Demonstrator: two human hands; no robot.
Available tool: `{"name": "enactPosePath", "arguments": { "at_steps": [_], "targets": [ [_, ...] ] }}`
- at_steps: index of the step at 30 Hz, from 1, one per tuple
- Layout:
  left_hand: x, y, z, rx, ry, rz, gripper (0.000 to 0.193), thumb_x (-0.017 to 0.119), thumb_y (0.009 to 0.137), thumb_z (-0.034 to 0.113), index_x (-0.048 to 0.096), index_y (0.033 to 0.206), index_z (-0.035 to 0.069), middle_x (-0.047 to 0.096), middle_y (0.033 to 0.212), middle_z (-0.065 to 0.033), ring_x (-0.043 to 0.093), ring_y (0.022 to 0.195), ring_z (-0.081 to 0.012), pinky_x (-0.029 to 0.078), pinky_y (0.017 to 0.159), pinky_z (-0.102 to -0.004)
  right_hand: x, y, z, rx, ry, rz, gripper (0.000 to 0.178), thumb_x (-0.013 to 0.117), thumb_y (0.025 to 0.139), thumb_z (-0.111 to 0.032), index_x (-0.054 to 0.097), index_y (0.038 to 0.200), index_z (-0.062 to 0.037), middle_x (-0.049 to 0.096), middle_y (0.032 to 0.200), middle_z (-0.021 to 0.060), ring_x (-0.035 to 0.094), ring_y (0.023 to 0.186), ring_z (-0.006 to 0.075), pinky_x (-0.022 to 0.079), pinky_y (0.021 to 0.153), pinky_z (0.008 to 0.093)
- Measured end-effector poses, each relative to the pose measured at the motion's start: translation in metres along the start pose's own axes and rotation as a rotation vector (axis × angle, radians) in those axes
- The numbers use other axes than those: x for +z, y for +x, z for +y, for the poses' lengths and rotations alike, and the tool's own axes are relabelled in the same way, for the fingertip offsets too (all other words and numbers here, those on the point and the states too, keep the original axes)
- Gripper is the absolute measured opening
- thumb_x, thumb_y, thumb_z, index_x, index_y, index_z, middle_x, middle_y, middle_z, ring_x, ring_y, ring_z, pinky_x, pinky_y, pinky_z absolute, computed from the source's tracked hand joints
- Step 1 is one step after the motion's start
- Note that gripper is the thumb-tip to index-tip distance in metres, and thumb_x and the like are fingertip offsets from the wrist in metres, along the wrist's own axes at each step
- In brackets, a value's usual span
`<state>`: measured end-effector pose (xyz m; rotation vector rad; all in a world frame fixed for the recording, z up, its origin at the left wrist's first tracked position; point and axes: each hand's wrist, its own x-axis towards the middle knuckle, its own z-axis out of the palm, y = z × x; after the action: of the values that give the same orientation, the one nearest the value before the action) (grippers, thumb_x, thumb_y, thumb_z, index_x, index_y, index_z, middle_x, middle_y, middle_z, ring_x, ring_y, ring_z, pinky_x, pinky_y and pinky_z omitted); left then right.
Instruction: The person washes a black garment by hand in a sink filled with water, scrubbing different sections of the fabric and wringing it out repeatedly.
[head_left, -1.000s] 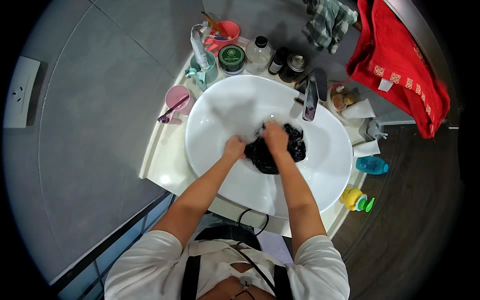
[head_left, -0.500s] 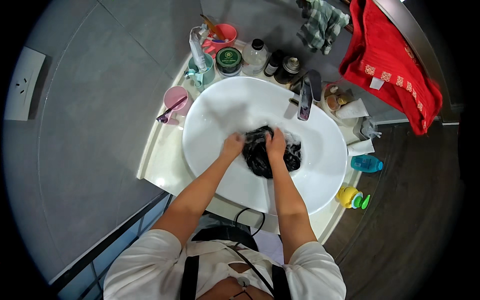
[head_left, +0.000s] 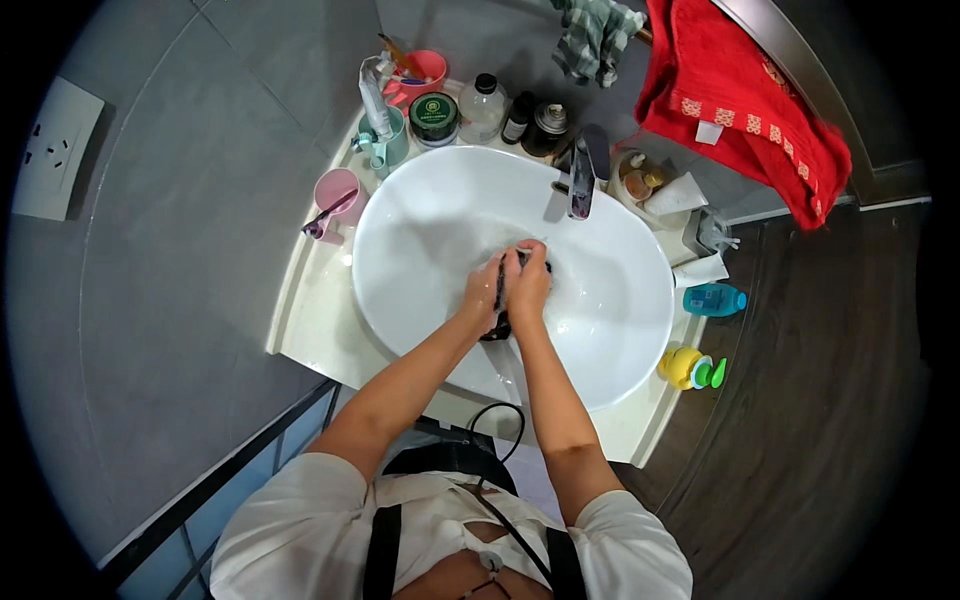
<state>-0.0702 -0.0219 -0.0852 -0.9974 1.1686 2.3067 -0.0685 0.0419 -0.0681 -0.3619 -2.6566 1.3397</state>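
My left hand (head_left: 483, 291) and right hand (head_left: 528, 286) grip the bunched black cloth (head_left: 497, 329); I should squeeze evenly; hold it low in the white basin (head_left: 610, 310).

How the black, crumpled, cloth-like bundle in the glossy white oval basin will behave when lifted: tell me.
The bundle is likely floppy, since it bunches between the left hand and right hand. It may be heavy for its size, as wet spots dot the basin around it. Its wet-looking surface could make it slippery.
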Motion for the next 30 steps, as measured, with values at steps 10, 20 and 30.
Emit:
{"name": "enactPosePath", "arguments": {
  "at_steps": [10,20,30],
  "targets": [
    [-0.003,-0.015,0.004,0.126,0.199,-0.029,0.035,0.048,0.084,0.034,0.054,0.074,0.000,0.056,0.072,-0.0088,0.054,0.064,-0.0179,0.043,0.056,-0.0315,-0.007,-0.009,-0.002,0.076,0.117,-0.006,0.016,0.048,0.082,-0.019,0.048,0.088,-0.0046,0.058,0.083,0.0174,0.056,0.073,0.0360,0.044,0.067,0.0392],
    [-0.018,-0.021,-0.031,-0.069,0.079,-0.110,0.038,0.051,0.085,0.036,0.057,0.095,0.000,0.057,0.087,-0.0053,0.053,0.076,-0.0123,0.044,0.067,-0.0268,0.003,0.021,0.095,0.042,0.019,-0.233,0.026,0.057,0.078,-0.025,0.053,0.090,-0.0027,0.060,0.083,0.0158,0.058,0.078,0.0287,0.044,0.071,0.0349],
    [-0.092,0.081,-0.016,0.322,0.722,0.332,0.026,0.051,0.082,0.026,0.056,0.089,0.001,0.060,0.088,-0.0158,0.057,0.082,-0.0285,0.043,0.073,-0.0350,0.032,0.075,0.084,-0.229,0.003,-0.370,0.026,0.063,0.073,-0.018,0.054,0.094,-0.0037,0.059,0.086,0.0140,0.056,0.080,0.0279,0.044,0.073,0.0339]
  ]
}}
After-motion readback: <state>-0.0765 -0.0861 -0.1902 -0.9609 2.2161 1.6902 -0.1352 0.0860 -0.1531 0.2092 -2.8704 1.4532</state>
